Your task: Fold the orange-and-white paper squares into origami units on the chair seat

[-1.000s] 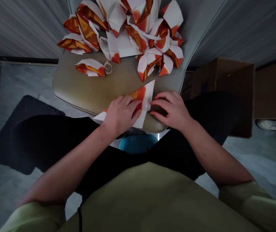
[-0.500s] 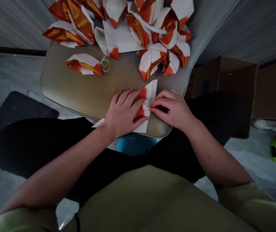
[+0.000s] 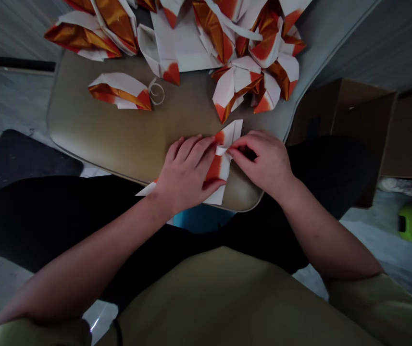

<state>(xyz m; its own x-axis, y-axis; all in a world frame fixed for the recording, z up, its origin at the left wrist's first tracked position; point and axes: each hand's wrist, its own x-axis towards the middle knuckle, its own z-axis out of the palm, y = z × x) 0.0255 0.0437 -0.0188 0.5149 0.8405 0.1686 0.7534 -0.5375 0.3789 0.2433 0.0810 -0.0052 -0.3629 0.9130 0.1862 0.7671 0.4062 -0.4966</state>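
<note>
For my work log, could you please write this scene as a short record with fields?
Left hand: spread flat over the paper sheet
Right hand: pinching a small curled part of the sheet's edge
Sheet: white and orange, partly covered
Surface: tan seat
Beyond hands: one folded piece beside a curled strip; more folded pieces farther back
Right side: cardboard box

Cramped indoor room, seemingly a home: padded seat (image 3: pixel 119 132) doubling as worktop at twelve o'clock, open cardboard box (image 3: pixel 362 110) at two, dark floor mat (image 3: pixel 29 156) at nine
</note>
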